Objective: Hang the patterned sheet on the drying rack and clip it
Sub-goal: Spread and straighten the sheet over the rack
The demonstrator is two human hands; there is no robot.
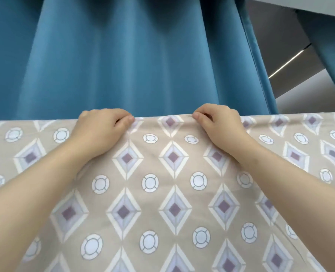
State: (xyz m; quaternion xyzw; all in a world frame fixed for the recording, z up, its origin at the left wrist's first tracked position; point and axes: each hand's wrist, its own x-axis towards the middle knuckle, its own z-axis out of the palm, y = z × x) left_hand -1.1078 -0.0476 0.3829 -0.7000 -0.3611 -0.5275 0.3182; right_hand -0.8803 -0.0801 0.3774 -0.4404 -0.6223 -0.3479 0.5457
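Sheet (174,193) hangs, edge left-right | left hand (102,127), right hand (220,122) pinch it

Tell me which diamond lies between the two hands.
The diamond at the top edge of the patterned sheet, between left hand and right hand; others sit lower or outside.

The patterned sheet (174,193) fills the lower half of the frame, its top edge running across the middle. Along that edge sit 2 hands: the left hand (102,126) left of centre, the right hand (219,122) right of centre. A curtain (113,61) hangs behind, filling the upper frame.
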